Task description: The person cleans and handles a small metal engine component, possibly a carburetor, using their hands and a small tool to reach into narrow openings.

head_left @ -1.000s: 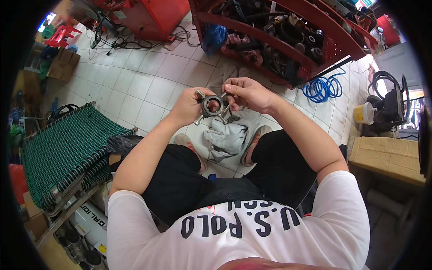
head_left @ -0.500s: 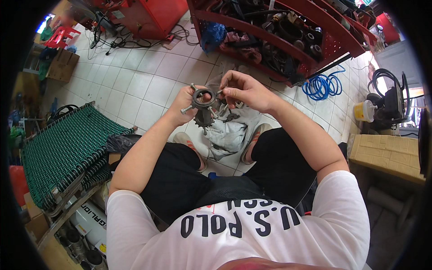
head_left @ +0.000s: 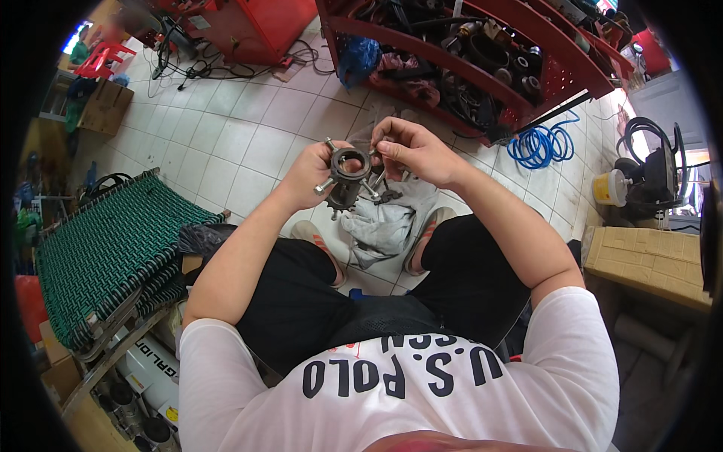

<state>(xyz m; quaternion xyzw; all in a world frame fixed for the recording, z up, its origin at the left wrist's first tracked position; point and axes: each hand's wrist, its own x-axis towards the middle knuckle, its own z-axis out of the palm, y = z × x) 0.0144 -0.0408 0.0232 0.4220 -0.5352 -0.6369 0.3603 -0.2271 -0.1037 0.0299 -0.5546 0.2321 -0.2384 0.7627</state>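
Note:
I sit above a tiled floor and hold a dark metal hub with a toothed sprocket and several protruding bolts (head_left: pixel 345 178) in front of me. My left hand (head_left: pixel 310 175) grips it from the left side. My right hand (head_left: pixel 410 151) is at the part's upper right, with its fingertips pinched on one of the bolts. A grey rag (head_left: pixel 388 226) lies on the floor between my feet, under the part.
A red metal shelf rack (head_left: pixel 482 64) full of dark machine parts stands ahead. A blue coiled hose (head_left: pixel 538 143) lies at its right. A green woven cot (head_left: pixel 105 248) is at my left, a cardboard box (head_left: pixel 648 264) at my right, and a yellow tub (head_left: pixel 606 188) beyond it.
The part has turned in my hands and risen slightly, so its ring face and bolts now show. My right fingers have shifted onto a bolt at its right.

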